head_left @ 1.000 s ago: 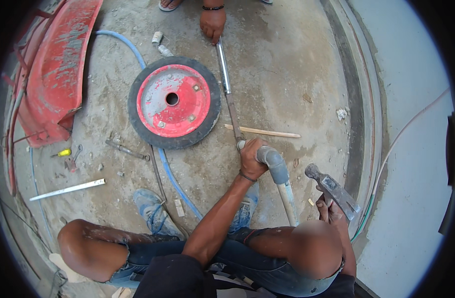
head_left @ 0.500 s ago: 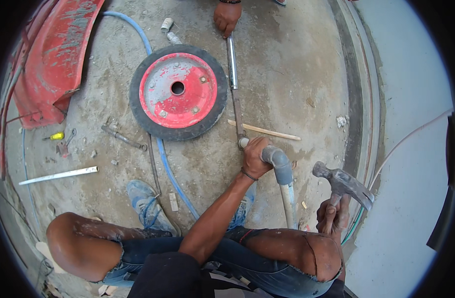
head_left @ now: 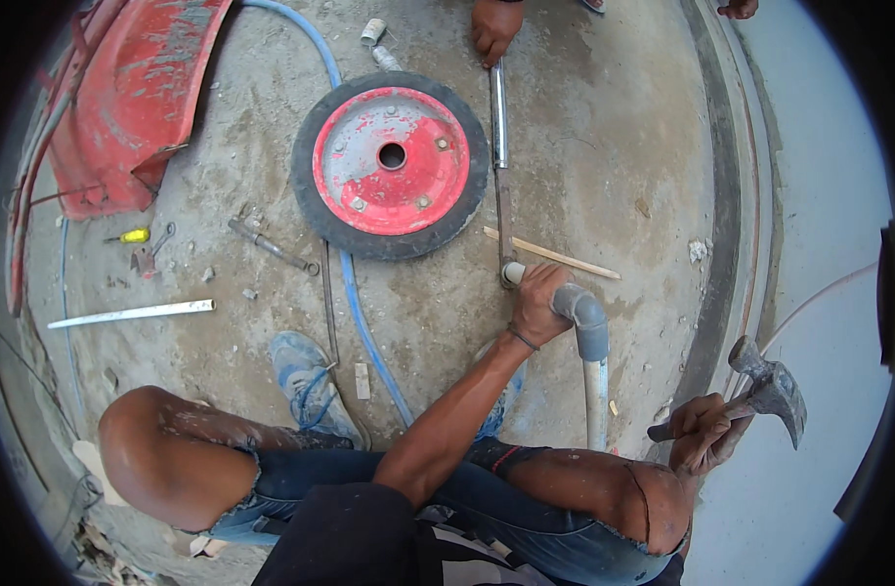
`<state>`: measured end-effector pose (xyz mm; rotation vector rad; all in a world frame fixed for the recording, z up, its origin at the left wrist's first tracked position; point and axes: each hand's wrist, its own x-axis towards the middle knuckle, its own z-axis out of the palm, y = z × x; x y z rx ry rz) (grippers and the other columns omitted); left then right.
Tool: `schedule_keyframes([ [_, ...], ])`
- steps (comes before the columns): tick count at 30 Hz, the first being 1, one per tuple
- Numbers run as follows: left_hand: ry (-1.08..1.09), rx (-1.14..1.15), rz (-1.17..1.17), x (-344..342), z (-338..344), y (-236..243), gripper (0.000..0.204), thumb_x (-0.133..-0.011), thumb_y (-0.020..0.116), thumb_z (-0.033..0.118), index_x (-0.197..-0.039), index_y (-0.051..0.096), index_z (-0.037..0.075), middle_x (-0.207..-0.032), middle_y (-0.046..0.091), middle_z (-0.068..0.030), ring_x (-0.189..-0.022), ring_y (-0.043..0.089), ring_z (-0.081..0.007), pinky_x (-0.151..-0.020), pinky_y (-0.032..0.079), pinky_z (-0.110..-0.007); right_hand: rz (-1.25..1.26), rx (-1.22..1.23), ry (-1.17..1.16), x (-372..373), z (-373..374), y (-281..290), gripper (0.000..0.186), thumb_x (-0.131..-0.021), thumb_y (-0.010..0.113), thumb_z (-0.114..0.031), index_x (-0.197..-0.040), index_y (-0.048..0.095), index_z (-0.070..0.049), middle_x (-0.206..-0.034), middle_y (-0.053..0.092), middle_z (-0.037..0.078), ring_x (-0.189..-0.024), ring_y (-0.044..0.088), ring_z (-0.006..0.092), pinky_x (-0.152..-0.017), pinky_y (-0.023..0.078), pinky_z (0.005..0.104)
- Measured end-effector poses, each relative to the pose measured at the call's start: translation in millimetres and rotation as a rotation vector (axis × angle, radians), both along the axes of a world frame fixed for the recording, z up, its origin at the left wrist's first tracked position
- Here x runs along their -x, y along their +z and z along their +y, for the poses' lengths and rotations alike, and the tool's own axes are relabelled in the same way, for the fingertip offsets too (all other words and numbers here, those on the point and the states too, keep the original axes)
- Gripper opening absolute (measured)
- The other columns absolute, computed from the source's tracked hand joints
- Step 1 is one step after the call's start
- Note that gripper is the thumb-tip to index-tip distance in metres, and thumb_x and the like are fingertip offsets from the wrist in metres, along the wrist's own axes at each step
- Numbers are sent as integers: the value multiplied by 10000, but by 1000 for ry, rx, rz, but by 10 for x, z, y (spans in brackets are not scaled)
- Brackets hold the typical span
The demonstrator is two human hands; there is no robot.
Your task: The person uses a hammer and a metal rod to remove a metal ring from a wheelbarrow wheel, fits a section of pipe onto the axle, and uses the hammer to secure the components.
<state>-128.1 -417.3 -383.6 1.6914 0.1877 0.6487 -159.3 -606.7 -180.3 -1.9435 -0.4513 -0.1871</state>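
My left hand (head_left: 542,305) is wrapped round the short white end of a pipe (head_left: 596,405), just beside its grey elbow fitting (head_left: 586,322). The pipe's longer leg runs down toward my right knee. Against its short end lies a dark metal bar (head_left: 505,210), lined up with a shiny metal tube (head_left: 499,112). Another person's hand (head_left: 494,29) holds the tube's far end. At the right, above my knee, my right hand (head_left: 702,430) is closed on the handle of a claw hammer (head_left: 775,391), its head tilted outward, apart from the pipe.
A red wheel with a black tyre (head_left: 391,168) lies flat at centre. Around it are a blue hose (head_left: 364,327), wooden stick (head_left: 555,254), metal rod (head_left: 272,246), white tube (head_left: 135,313) and yellow-handled tool (head_left: 130,236). A red wheelbarrow tray (head_left: 125,107) stands far left; a pale wall (head_left: 819,176) rises right.
My right hand has shifted right and turned the hammer, its head now farther from the pipe. My left hand keeps its grip. Another hand shows at the upper right edge; the view has shifted slightly.
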Motion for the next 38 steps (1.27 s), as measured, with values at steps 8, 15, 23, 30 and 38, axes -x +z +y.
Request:
schedule_keyframes([
  [8, 0, -23, -41, 87, -117, 48, 305, -569, 772, 144, -786, 571, 70, -728, 538, -101, -744, 556, -316, -700, 397, -384, 441, 213, -213, -8, 28, -161, 651, -814, 771, -292, -1278, 419, 0, -670, 487, 8, -468, 395, 37, -407, 323, 193],
  [15, 60, 55, 32, 106, -88, 78, 329, -592, 755, 36, -884, 604, 59, -840, 585, -112, -812, 575, -335, -759, 446, -407, 355, 490, -20, -223, 601, -486, 739, -603, 908, -168, -1144, 428, -14, -914, 679, 125, -658, 570, 92, -533, 446, 225],
  [23, 88, -73, 70, 279, 455, -168, 571, -623, 772, 40, -1164, 588, 35, -1084, 546, -156, -991, 564, -344, -884, 464, -392, 339, 643, 163, -486, 691, -409, 590, -695, 837, -174, -1173, 535, -6, -867, 692, 132, -767, 668, 145, -690, 524, 278],
  [30, -78, -187, 278, 390, 525, -778, 518, -618, 795, 66, -1119, 661, 67, -950, 601, -104, -920, 561, -302, -837, 461, -385, 424, 664, 113, -528, 772, -333, 497, -736, 809, -154, -1166, 614, 4, -836, 686, 88, -744, 603, 83, -702, 498, 247],
  [38, -88, -188, 330, 350, 534, -704, 453, -624, 793, 91, -1067, 696, 101, -885, 612, -82, -896, 558, -293, -810, 450, -389, 464, 664, 114, -551, 746, -315, 503, -749, 810, -166, -1185, 617, -7, -859, 695, 94, -772, 615, 93, -731, 501, 243],
])
